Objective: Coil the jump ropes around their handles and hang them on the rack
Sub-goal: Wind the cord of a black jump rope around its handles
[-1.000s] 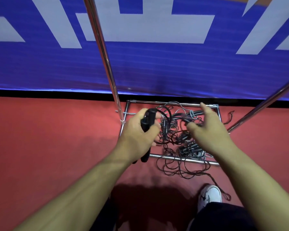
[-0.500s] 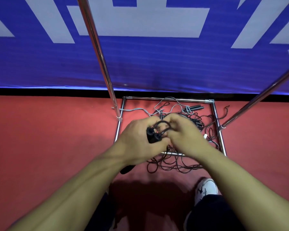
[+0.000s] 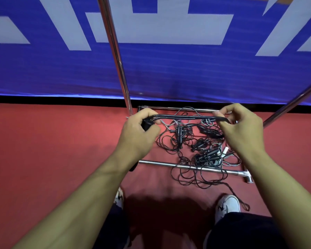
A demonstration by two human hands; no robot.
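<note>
Left hand (image 3: 138, 130) grips the black handles (image 3: 146, 124), right hand (image 3: 241, 126) pinches the rope strands (image 3: 185, 116) taut between them, above the tangled ropes (image 3: 196, 150) inside the rack base (image 3: 190, 167).

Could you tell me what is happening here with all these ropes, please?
A person is sorting jump ropes. The left hand grips black handles, and the right hand pinches the black rope, drawn out taut between both hands. A tangled pile of ropes lies on the red floor inside the base of the metal rack. Nothing is seen hanging on it yet.
</note>
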